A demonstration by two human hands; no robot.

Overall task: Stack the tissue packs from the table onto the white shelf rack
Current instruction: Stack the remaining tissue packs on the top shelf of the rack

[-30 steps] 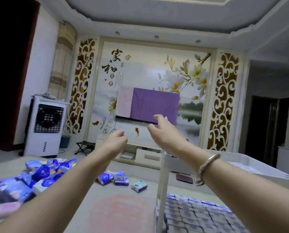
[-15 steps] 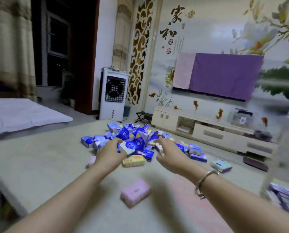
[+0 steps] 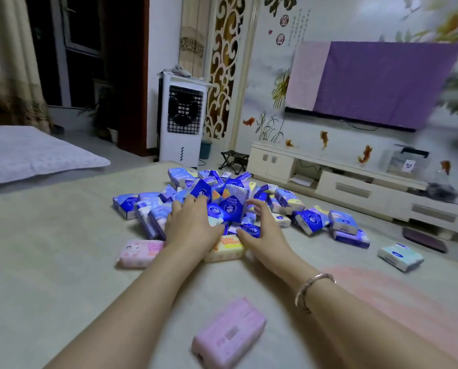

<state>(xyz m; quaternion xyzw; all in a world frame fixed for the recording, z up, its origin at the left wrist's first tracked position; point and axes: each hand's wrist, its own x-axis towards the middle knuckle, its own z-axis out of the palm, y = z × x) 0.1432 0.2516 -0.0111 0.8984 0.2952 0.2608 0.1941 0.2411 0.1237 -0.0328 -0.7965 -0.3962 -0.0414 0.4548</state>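
Observation:
A heap of blue tissue packs (image 3: 313,221) lies on the beige-covered table (image 3: 49,249). My left hand (image 3: 190,225) rests on the heap's near left side with its fingers laid over the packs. To the right, my right hand (image 3: 262,230) has its fingers spread and curved against the packs. A cluster of blue packs (image 3: 229,207) stands between the two hands. Under my wrists lies a yellow pack (image 3: 223,250). The white shelf rack is out of view.
A pink pack (image 3: 229,334) lies near me between my forearms. Another pink pack (image 3: 140,253) sits left of my left wrist. A pale blue pack (image 3: 400,257) lies apart at the right. Beyond the table stand a white air cooler (image 3: 182,118) and a TV cabinet (image 3: 355,187).
The view has swung left and down from the shelf rack to the heap. Both hands have dropped from mid-air onto the blue packs and moved deeper into the heap.

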